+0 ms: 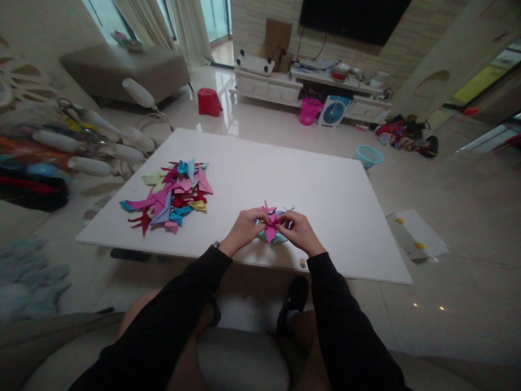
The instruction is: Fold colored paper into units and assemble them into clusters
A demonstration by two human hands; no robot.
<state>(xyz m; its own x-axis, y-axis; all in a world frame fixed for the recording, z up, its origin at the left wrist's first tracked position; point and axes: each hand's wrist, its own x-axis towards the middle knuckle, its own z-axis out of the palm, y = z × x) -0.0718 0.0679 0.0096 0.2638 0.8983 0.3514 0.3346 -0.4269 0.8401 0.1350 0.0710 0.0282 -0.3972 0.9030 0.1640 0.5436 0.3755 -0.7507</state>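
White worktop (pixel 309 179): spans the middle of the view and serves as reference for all positions. White cabinet (pixel 280 93): beyond the far edge of the worktop, well apart from it, against the wall. Grey upholstered bench (pixel 126 73): beyond the worktop's far left corner. Wall-mounted television (pixel 354 19): above the cabinet, beyond the worktop; screen dark. Pile of folded-paper figures (pixel 179 187): on the left part of the worktop; pink, red, blue, lavender, yellow and pale green pieces overlap loosely.

Red stool (pixel 209 103), box fan (pixel 334 111) and pink basket (pixel 309 114): on the floor past the worktop's far edge. Blue basket (pixel 368 158): just beside the worktop's far right corner.

Left hand (pixel 246 225): over the worktop's near edge area, fingers closed, pinching a pink folded-paper piece (pixel 271 233). Right hand (pixel 300 228): facing it above the same area, fingertips closed on the piece's other side. The pink piece is near the middle of the worktop's near edge, above pale green paper (pixel 280 238); finer folds are too blurred to tell. Small sticker (pixel 302 264): at the worktop's near edge.
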